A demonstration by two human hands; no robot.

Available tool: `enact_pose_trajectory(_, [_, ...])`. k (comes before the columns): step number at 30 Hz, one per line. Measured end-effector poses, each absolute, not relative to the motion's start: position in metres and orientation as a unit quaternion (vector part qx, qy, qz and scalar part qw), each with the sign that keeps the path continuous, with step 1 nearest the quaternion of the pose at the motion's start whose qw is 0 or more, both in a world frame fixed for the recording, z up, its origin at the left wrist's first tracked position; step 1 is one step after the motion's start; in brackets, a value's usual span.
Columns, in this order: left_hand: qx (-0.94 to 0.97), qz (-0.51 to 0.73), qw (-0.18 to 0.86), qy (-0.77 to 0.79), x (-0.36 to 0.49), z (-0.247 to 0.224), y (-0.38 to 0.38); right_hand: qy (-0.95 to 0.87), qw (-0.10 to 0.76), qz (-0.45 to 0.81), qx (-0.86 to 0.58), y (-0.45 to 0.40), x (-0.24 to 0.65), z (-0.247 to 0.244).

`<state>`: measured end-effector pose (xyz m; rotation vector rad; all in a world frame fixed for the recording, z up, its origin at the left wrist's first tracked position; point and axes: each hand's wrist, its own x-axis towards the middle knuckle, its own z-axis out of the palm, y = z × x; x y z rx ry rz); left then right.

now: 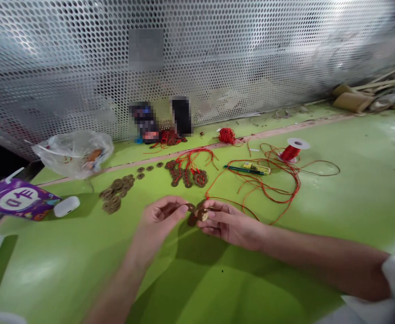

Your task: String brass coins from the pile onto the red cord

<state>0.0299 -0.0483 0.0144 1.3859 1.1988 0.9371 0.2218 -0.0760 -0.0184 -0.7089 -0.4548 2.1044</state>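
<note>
Thumb and fingers of my left hand (165, 216) pinch a brown coin with a hole in it (191, 208). Close beside it, my right hand (229, 222) grips a small cluster of similar coins (202, 214), one showing a shiny golden face. A red cord (219, 198) runs from that cluster to the right across the green table. Just beyond my hands lie coins tied with red cord (187, 174). To the left is a pile of loose holed coins (116, 191), with several single ones behind it. My fingers partly hide the held coins.
A spool of red cord (290, 153) stands at right among loose loops. Near it lie a dark pen (242, 170) and a yellow item (258, 168). Red cord is balled up (227, 135) farther back. At left are a purple carton (18, 198), white case (66, 206) and plastic bag (77, 153).
</note>
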Motion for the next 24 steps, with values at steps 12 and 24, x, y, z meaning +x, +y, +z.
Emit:
enact_pose_trajectory(12, [0.625, 0.353, 0.468, 0.515, 0.043, 0.002, -0.059, -0.189, 0.418, 0.849, -0.263, -0.076, 0.223, -0.017])
enact_pose_trajectory(24, [0.794, 0.371, 0.232, 0.422, 0.046, 0.007, -0.069, -0.178, 0.425, 0.851, -0.251, -0.077, 0.224, -0.02])
